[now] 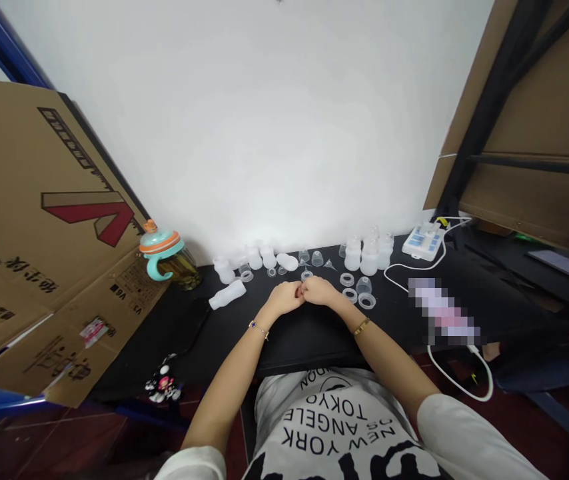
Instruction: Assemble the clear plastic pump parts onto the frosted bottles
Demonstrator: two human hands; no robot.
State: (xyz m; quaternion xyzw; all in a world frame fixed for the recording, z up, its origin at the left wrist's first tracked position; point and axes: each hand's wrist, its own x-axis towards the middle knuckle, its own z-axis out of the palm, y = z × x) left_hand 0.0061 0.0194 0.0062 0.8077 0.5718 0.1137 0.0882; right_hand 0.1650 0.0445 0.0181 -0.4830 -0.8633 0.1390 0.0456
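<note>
My left hand [284, 298] and my right hand [321, 292] meet over the middle of the black table, fingers curled and pressed together. Whatever they may hold is hidden between them. Just beyond is a clear ring collar [307, 275]. Past my right hand lie more ring collars [366, 301] and a clear dome cap [364, 285], with a group of upright small baby bottles [369, 257] behind. To the left, a frosted bottle [228, 294] lies on its side. Clear bottle nipples [329, 265] and dome caps [317, 258] are scattered along the back.
A teal-lidded jug [169, 257] stands at the left beside a big cardboard box [54, 220]. A dark phone-like slab [187, 327] lies near it. At the right are a power strip [422, 241], a white cable [389, 272] and a blurred-out device [442, 310].
</note>
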